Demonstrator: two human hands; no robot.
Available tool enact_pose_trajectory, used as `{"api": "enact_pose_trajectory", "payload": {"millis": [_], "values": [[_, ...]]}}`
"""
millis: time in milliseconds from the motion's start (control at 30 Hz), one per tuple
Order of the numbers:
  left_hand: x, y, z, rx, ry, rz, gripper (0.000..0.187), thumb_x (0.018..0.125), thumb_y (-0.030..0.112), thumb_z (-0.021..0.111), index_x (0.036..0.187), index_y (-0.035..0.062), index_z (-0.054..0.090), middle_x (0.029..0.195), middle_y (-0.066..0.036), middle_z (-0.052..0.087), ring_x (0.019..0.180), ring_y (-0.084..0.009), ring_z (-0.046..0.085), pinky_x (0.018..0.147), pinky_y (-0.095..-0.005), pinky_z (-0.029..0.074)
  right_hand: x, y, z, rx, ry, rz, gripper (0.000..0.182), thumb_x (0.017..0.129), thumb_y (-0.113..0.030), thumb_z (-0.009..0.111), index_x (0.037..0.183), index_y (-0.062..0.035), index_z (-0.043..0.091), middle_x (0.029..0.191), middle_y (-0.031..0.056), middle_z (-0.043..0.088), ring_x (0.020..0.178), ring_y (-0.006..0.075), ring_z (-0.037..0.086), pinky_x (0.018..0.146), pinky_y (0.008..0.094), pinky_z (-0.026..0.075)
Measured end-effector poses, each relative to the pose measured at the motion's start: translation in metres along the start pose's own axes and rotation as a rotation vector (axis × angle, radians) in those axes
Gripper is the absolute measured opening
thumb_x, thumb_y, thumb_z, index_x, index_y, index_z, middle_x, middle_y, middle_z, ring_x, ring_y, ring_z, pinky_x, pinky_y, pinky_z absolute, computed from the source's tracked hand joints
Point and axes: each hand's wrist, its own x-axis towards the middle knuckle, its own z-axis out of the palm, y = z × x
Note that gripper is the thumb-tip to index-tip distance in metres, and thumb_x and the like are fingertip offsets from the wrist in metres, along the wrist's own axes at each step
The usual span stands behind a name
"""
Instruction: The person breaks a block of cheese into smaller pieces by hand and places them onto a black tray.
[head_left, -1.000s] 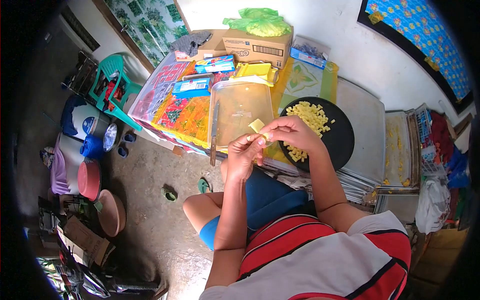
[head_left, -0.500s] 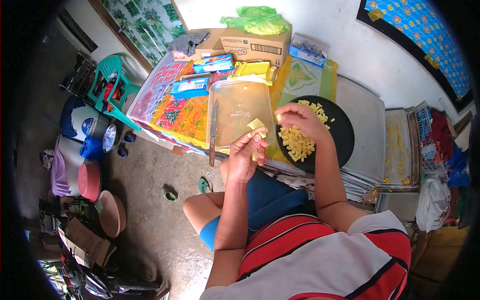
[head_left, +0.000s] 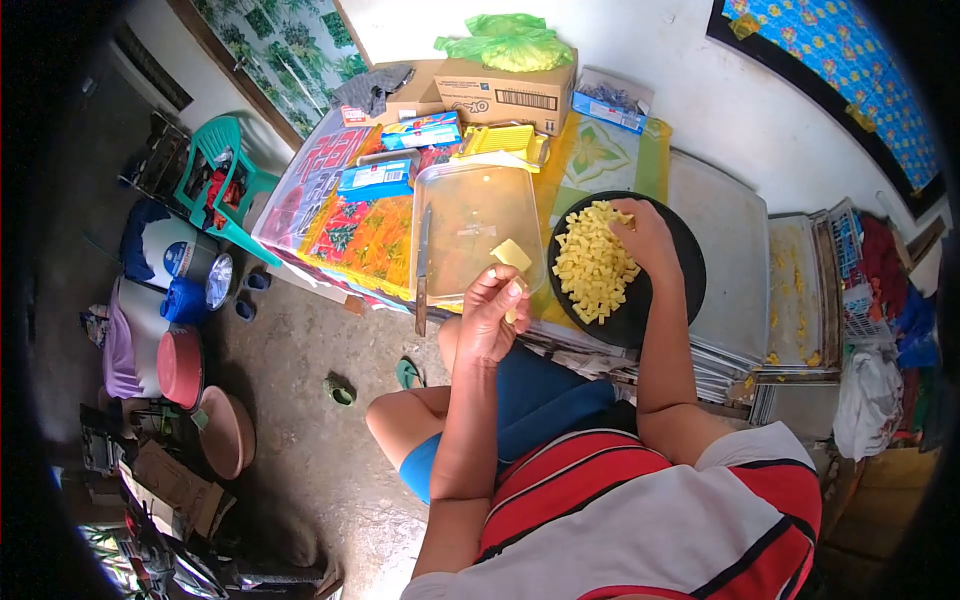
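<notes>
My left hand [head_left: 492, 318] is closed on a pale yellow piece [head_left: 512, 254], held over the near edge of a clear plastic tray [head_left: 478, 180]. A knife [head_left: 423, 262] with a wooden handle lies along the tray's left side. At the right, a round black pan [head_left: 680, 290] holds a heap of small yellow cubes [head_left: 595, 270]. My right hand [head_left: 648, 238] is over the pan, its fingertips at the upper right of the heap; whether a cube is between them is hidden.
Blue boxes [head_left: 377, 178], a yellow ridged item [head_left: 503, 141] and a cardboard box [head_left: 505, 93] stand behind the tray. Stacked metal trays [head_left: 715, 240] are right of the pan. A green chair [head_left: 225, 140] and basins [head_left: 225, 435] are at the left.
My right hand has moved right and away from my left hand, onto the heap in the pan. My left hand stays nearly in place with the yellow piece.
</notes>
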Motion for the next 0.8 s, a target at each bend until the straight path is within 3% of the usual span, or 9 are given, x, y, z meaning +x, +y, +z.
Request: {"api": "enact_pose_trajectory", "payload": {"millis": [67,133,200,300,400,600,633,733,800], "values": [[-0.001,0.001,0.002,-0.013,0.003,-0.003,0.019,0.084,0.012,0.069,0.100,0.0069,0.059,0.078,-0.004,0.061,0.056,-0.0099,0.052,0.042,-0.0218,0.041,-0.005,-0.029,0.001,0.312,-0.040,-0.164,0.035,0.076,-0.015,0.072,0.110,-0.0090,0.064,0.105,0.0063,0.062,0.089,0.0183,0.060,0.077,0.0302,0.048],[-0.001,0.001,0.002,-0.019,0.016,-0.009,0.019,0.084,0.013,0.069,0.099,0.0072,0.059,0.077,-0.003,0.060,0.056,-0.0097,0.052,0.042,-0.0213,0.041,-0.016,-0.071,-0.007,0.571,-0.342,-0.199,0.040,0.076,-0.013,0.073,0.114,-0.0081,0.063,0.102,0.0025,0.062,0.089,0.0135,0.057,0.076,0.0266,0.046],[0.001,-0.001,0.002,-0.014,0.036,-0.019,0.018,0.084,0.014,0.069,0.099,0.0074,0.060,0.077,-0.002,0.060,0.056,-0.0093,0.053,0.042,-0.0206,0.041,-0.028,-0.102,-0.010,0.594,-0.505,-0.341,0.041,0.075,-0.018,0.075,0.113,-0.0089,0.064,0.099,0.0041,0.062,0.086,0.0167,0.059,0.073,0.0276,0.047],[-0.001,0.002,0.012,0.007,0.130,-0.077,0.017,0.085,0.016,0.069,0.097,0.0080,0.060,0.076,-0.001,0.059,0.057,-0.0088,0.053,0.042,-0.0196,0.041,-0.038,-0.128,-0.001,0.531,-0.568,-0.505,0.037,0.074,-0.013,0.076,0.109,-0.0080,0.067,0.098,0.0045,0.061,0.085,0.0146,0.057,0.073,0.0263,0.046],[-0.002,0.000,0.004,-0.038,0.111,-0.066,0.019,0.085,0.018,0.069,0.099,0.0082,0.061,0.077,0.000,0.059,0.056,-0.0086,0.053,0.042,-0.0188,0.041,-0.039,-0.128,0.010,0.542,-0.482,-0.574,0.033,0.074,-0.012,0.075,0.105,-0.0065,0.068,0.094,0.0053,0.061,0.082,0.0157,0.058,0.070,0.0263,0.045],[-0.003,0.002,0.006,0.034,0.102,-0.135,0.030,0.091,0.034,0.059,0.104,0.0068,0.059,0.077,-0.001,0.059,0.060,-0.0094,0.053,0.045,-0.0207,0.041,-0.035,-0.116,0.013,0.539,-0.440,-0.330,0.028,0.076,-0.013,0.072,0.103,-0.0057,0.068,0.086,0.0091,0.066,0.077,0.0199,0.063,0.070,0.0299,0.049],[0.000,0.002,0.005,0.027,0.110,-0.155,0.032,0.090,0.035,0.059,0.105,0.0069,0.059,0.080,-0.001,0.059,0.067,-0.0100,0.054,0.053,-0.0235,0.044,-0.032,-0.110,0.014,0.524,-0.387,-0.285,0.028,0.077,-0.014,0.071,0.103,-0.0060,0.067,0.086,0.0098,0.066,0.078,0.0203,0.063,0.070,0.0302,0.049],[0.005,0.001,0.005,0.002,0.363,-0.138,0.029,0.088,0.031,0.063,0.106,0.0087,0.058,0.081,0.001,0.057,0.071,-0.0100,0.053,0.061,-0.0266,0.045,-0.017,-0.077,0.018,0.414,-0.224,-0.157,0.027,0.078,-0.015,0.069,0.103,-0.0065,0.067,0.087,0.0110,0.067,0.079,0.0221,0.064,0.071,0.0320,0.049],[0.006,0.000,-0.008,-0.031,0.412,-0.108,0.028,0.086,0.025,0.062,0.109,0.0099,0.056,0.082,0.001,0.056,0.076,-0.0115,0.053,0.071,-0.0304,0.045,-0.007,-0.040,0.022,0.253,-0.103,-0.084,0.026,0.079,-0.016,0.068,0.102,-0.0067,0.066,0.089,0.0109,0.067,0.081,0.0240,0.064,0.072,0.0344,0.050]]}}
